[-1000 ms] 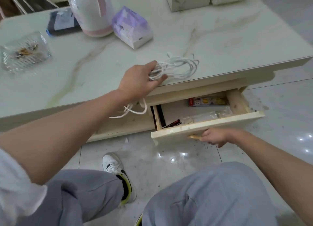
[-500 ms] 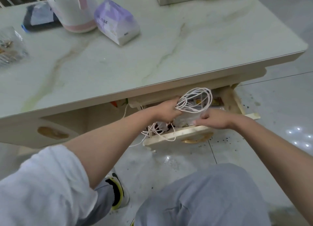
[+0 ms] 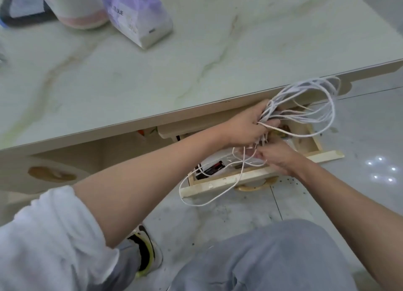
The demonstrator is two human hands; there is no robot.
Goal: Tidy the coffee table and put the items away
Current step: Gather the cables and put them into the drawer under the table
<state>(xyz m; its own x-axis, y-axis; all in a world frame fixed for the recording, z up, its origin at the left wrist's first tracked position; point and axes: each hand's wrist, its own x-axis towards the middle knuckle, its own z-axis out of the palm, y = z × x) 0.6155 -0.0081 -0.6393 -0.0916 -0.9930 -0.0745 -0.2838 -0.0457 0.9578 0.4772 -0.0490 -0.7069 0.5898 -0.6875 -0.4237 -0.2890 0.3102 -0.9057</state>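
**Cable goes from bench top into the drawer**

While a second ago the white cable (image 3: 305,107) lay bunched on the bench (image 3: 196,72), the left hand (image 3: 246,129) now clutches it over the open drawer (image 3: 218,181). At four o'clock, the right hand (image 3: 281,157), off the handle, pinches stray loops. One loop dangles outside; stowing looks nearly done.

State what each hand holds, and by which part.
Left hand grips the white cable bundle where its loops gather. Right hand pinches loose strands below, over the open drawer.
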